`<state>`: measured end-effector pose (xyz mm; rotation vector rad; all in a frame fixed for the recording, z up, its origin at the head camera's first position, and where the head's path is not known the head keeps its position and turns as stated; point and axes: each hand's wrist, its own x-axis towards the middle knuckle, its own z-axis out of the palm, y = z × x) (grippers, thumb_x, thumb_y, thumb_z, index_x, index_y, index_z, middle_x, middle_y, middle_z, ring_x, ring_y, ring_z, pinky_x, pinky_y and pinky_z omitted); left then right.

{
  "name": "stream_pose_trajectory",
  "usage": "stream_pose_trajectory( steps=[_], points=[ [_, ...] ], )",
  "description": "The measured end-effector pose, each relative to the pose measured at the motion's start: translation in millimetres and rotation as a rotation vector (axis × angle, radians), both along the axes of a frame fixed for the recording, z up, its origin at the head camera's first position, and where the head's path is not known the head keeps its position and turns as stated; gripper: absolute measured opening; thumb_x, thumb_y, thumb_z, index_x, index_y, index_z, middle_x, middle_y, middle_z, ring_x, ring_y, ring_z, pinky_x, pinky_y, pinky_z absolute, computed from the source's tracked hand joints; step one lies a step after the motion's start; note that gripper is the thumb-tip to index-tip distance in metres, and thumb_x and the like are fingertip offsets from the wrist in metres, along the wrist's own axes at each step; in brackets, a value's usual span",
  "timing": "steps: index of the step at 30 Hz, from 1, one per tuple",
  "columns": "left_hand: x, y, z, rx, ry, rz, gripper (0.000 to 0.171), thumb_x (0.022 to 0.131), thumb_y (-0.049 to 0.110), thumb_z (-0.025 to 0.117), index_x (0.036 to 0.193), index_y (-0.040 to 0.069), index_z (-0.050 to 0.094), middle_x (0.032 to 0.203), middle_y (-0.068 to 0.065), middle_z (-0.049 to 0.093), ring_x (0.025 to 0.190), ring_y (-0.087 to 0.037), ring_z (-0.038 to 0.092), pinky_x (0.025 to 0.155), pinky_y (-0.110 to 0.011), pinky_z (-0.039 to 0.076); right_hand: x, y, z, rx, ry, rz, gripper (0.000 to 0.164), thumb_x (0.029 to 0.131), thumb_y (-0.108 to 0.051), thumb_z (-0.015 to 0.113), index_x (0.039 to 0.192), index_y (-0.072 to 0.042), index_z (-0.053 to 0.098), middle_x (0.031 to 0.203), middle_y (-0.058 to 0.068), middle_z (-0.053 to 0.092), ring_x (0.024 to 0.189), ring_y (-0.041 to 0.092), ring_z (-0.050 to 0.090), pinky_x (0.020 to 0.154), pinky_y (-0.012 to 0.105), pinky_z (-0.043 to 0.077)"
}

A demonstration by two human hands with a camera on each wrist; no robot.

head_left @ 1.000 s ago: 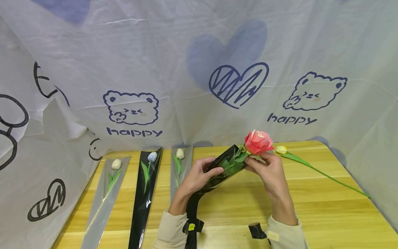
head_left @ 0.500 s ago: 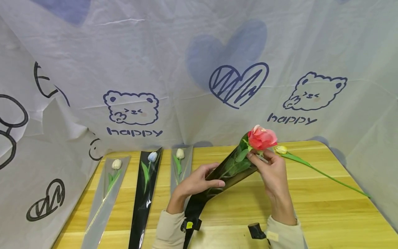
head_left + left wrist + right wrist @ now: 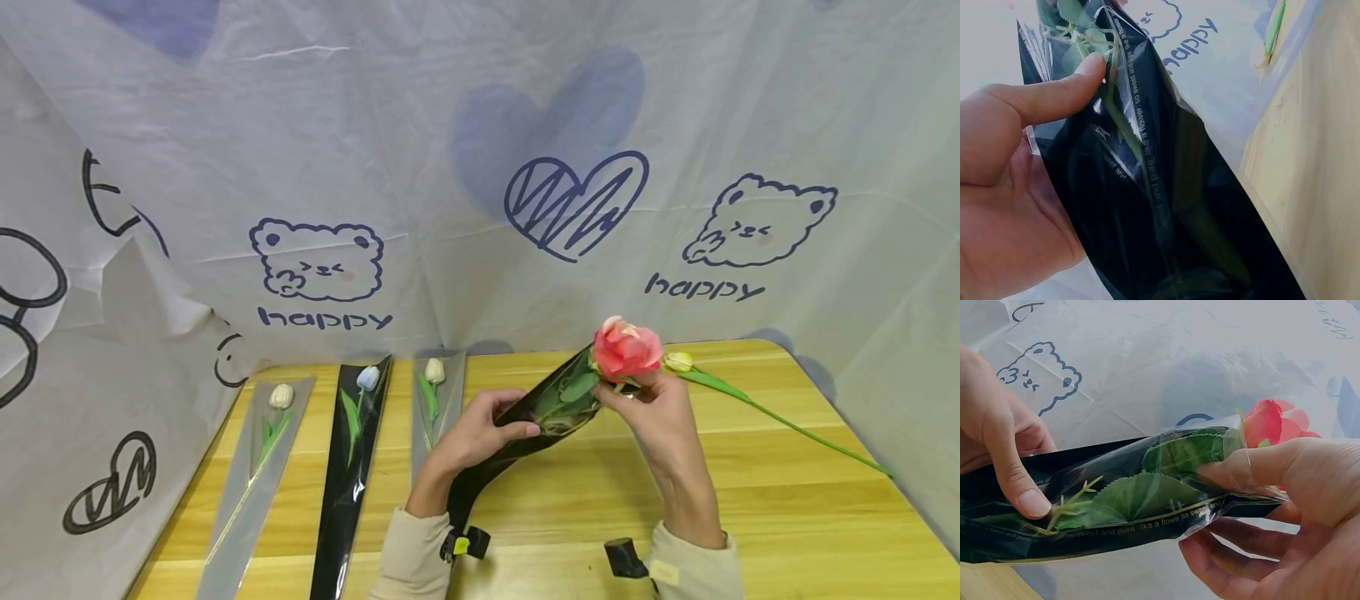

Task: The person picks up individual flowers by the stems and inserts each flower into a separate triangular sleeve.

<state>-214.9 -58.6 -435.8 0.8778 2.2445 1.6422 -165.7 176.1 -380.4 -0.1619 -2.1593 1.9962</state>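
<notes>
A pink rose (image 3: 627, 350) with green leaves sits in a black flower sleeve (image 3: 487, 471) with a clear front, its bloom out past the open end. The sleeve slants up to the right above the table. My left hand (image 3: 480, 429) grips the sleeve around its middle, thumb over the clear front, as the left wrist view also shows. Just under the bloom, my right hand (image 3: 660, 417) pinches the rose at the sleeve's mouth. In the right wrist view its thumb (image 3: 1235, 467) reaches behind the clear film against a leaf (image 3: 1188, 453). The lower stem is hidden in the black film.
Left of my hands lie a grey sleeve with a white tulip (image 3: 281, 396), a black sleeve with a blue tulip (image 3: 367, 378), and another grey sleeve with a white tulip (image 3: 435, 371). An unwrapped yellow tulip (image 3: 678, 361) lies at right. A printed cloth (image 3: 442, 275) stands behind the table.
The bloom and sleeve lifted slightly, then came back down. The sleeve's open end sits closer under the bloom than a second ago. Both hands keep their hold.
</notes>
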Motion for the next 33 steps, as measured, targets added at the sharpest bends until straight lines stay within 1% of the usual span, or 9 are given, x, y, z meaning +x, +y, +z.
stream_pose_trajectory(
  steps=[5, 9, 13, 17, 20, 23, 27, 30, 33],
  points=[
    [0.3, 3, 0.4, 0.0, 0.012, 0.02, 0.021, 0.095, 0.007, 0.074, 0.114, 0.0, 0.072, 0.099, -0.008, 0.07, 0.083, -0.011, 0.06, 0.075, -0.026, 0.048, 0.3, 3, 0.9, 0.029, -0.018, 0.038, 0.039, 0.089, 0.009, 0.071, 0.126, 0.015, 0.062, 0.107, 0.001, 0.069, 0.093, 0.009, 0.058, 0.08, 0.021, 0.053],
    [0.2, 4, -0.5, 0.011, 0.019, 0.029, 0.019, 0.094, 0.007, 0.075, 0.112, 0.0, 0.071, 0.096, -0.007, 0.069, 0.081, -0.011, 0.059, 0.074, -0.026, 0.048, 0.5, 5, 1.7, 0.033, -0.005, 0.055, 0.036, 0.09, 0.008, 0.071, 0.125, 0.015, 0.061, 0.104, 0.002, 0.07, 0.087, 0.008, 0.061, 0.078, 0.022, 0.054],
    [-2.0, 1, -3.1, 0.04, 0.013, 0.059, 0.023, 0.095, 0.006, 0.074, 0.116, -0.003, 0.07, 0.097, -0.01, 0.069, 0.082, -0.012, 0.06, 0.073, -0.027, 0.048, 0.8, 5, 3.7, -0.011, 0.022, 0.097, 0.039, 0.095, 0.001, 0.07, 0.13, 0.014, 0.058, 0.113, 0.008, 0.068, 0.085, 0.007, 0.068, 0.078, 0.026, 0.058],
    [-5.2, -4, -5.0, 0.081, -0.004, 0.103, 0.032, 0.095, 0.004, 0.072, 0.125, -0.004, 0.068, 0.11, -0.016, 0.071, 0.094, -0.016, 0.065, 0.082, -0.028, 0.052, 4.7, 10, 5.5, -0.09, 0.088, 0.111, 0.042, 0.098, -0.007, 0.07, 0.133, 0.013, 0.058, 0.118, 0.009, 0.069, 0.094, 0.011, 0.072, 0.08, 0.031, 0.059],
    [-6.7, -7, -4.5, 0.137, -0.052, 0.121, 0.034, 0.097, 0.004, 0.071, 0.13, -0.004, 0.066, 0.116, -0.017, 0.072, 0.099, -0.018, 0.068, 0.085, -0.03, 0.054, 7.5, 15, 5.1, -0.134, 0.174, 0.117, 0.041, 0.098, -0.01, 0.071, 0.132, 0.009, 0.06, 0.118, 0.013, 0.071, 0.098, 0.019, 0.073, 0.081, 0.035, 0.059],
    [-6.8, -9, -3.2, 0.176, -0.117, 0.11, 0.034, 0.097, 0.006, 0.07, 0.13, -0.002, 0.066, 0.114, -0.016, 0.072, 0.095, -0.018, 0.069, 0.082, -0.031, 0.055, 6.4, 14, 3.6, -0.131, 0.232, 0.132, 0.039, 0.098, -0.009, 0.071, 0.133, 0.005, 0.06, 0.12, 0.017, 0.07, 0.099, 0.023, 0.073, 0.081, 0.036, 0.059],
    [-4.7, -8, -1.1, 0.182, -0.175, 0.067, 0.043, 0.097, 0.01, 0.072, 0.138, 0.001, 0.062, 0.119, -0.014, 0.071, 0.097, -0.016, 0.069, 0.083, -0.031, 0.055, 1.5, 3, 1.6, -0.108, 0.221, 0.127, 0.04, 0.098, -0.006, 0.07, 0.134, 0.007, 0.058, 0.114, 0.011, 0.072, 0.096, 0.02, 0.073, 0.078, 0.035, 0.06],
    [-3.2, -5, -0.6, 0.184, -0.193, 0.034, 0.049, 0.096, 0.01, 0.073, 0.142, 0.003, 0.058, 0.123, -0.015, 0.07, 0.1, -0.017, 0.069, 0.085, -0.032, 0.055, -1.7, -6, 0.9, -0.117, 0.201, 0.07, 0.034, 0.096, -0.001, 0.07, 0.127, 0.009, 0.061, 0.104, 0.003, 0.073, 0.091, 0.017, 0.073, 0.076, 0.034, 0.06],
    [-2.7, -1, -1.5, 0.195, -0.193, 0.001, 0.05, 0.095, 0.007, 0.074, 0.142, 0.003, 0.058, 0.124, -0.015, 0.069, 0.102, -0.018, 0.068, 0.087, -0.033, 0.055, -3.6, -13, 0.5, -0.114, 0.223, -0.009, 0.022, 0.094, 0.005, 0.07, 0.115, 0.012, 0.066, 0.094, 0.0, 0.073, 0.083, 0.018, 0.073, 0.072, 0.034, 0.06]
  ],
)
